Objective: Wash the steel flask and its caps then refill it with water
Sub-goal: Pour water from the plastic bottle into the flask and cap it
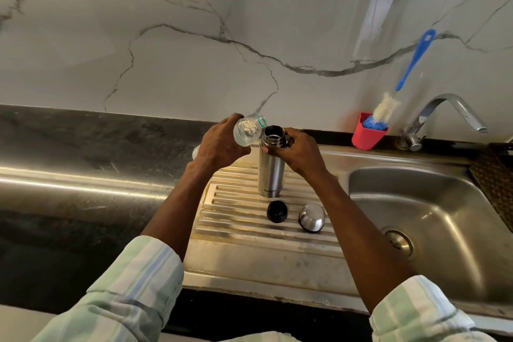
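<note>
A clear plastic bottle is gripped, tilted, by the left hand. The upright, open cylindrical steel flask is clasped near its mouth by the right hand.

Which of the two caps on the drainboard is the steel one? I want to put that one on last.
The steel cap, the right one, nearer the sink basin: shiny, domed, with a black rim. The black cap lies to its left, below the flask.

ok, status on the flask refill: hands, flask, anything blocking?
Left hand tilts clear plastic bottle at flask mouth. Right hand steadies upright steel flask on drainboard. Black inner cap, steel outer cap off. Nothing blocking.
</note>
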### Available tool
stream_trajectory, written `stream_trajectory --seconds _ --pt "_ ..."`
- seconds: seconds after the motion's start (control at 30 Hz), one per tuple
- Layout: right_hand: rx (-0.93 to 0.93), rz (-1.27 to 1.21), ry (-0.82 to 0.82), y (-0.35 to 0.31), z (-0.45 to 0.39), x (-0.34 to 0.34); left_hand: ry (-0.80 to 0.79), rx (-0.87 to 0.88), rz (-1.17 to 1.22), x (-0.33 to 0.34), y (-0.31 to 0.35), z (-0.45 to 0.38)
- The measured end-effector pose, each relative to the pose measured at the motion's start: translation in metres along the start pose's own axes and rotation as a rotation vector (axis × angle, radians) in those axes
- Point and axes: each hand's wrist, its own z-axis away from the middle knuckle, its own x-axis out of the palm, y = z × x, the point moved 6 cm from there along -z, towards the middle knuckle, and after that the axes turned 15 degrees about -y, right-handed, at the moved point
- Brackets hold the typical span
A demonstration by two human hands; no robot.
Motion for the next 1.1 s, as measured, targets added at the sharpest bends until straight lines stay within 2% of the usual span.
stream_trajectory --seconds 0.73,1.1 --pt "0.006 -0.047 0.028 0.011 0.000 0.006 -0.004 0.005 -0.243 -0.006 0.010 -0.005" --pt "-0.003 -0.096 0.026 0.012 0.000 0.008 -0.025 0.009 -0.286 -0.006 0.012 -0.003"
